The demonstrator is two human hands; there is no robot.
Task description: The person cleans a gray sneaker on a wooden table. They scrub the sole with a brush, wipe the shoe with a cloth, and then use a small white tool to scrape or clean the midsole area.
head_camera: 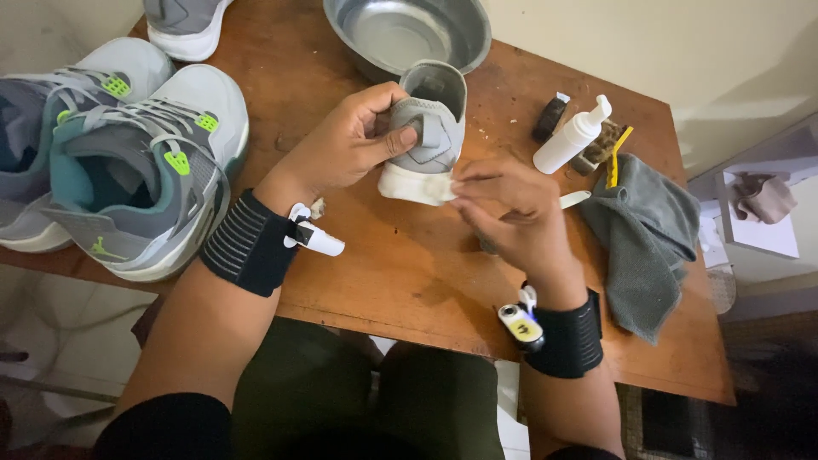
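My left hand (345,146) grips the heel of a grey sneaker (434,119) that stands toe-down on the wooden table (409,273), thumb pressed on its heel panel. My right hand (511,213) pinches a small white wipe (430,189) against the shoe's white sole at the heel. Both wrists wear black bands with small white devices clipped on.
A steel bowl (383,30) sits just behind the held shoe. Two grey sneakers with green accents (136,162) lie at the left, another (183,25) at the top. A white pump bottle (571,136), a brush (601,145) and a grey cloth (648,230) lie at the right.
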